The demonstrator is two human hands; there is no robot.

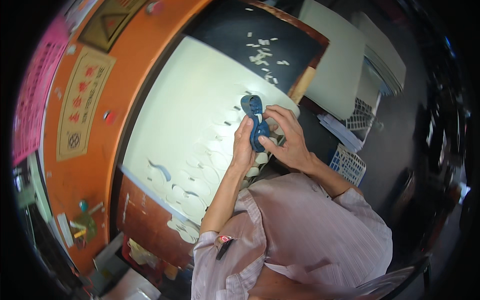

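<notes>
A blue sole-shaped cutting die point(259, 136), narrow in the middle, stands tilted over the white sheet. Closed around its left side is my left hand point(243, 145). My right hand point(290, 140) grips the opposite side, the thumb on the lower part and the fingers near the middle. A small white piece point(259, 118) shows in the die's waist, close to my right fingertips. Beneath both hands lies the large white sheet point(180, 105), with rows of sole-shaped cuts and small dark slots along its near and right parts.
Scattered white scraps point(260, 56) lie on a dark board at the back. An orange machine beam point(107, 95) runs along the left. Stacked pale sheets point(332, 50) and a white-blue basket point(348, 165) are on the right. Loose cut soles point(182, 230) rest by the sheet's near edge.
</notes>
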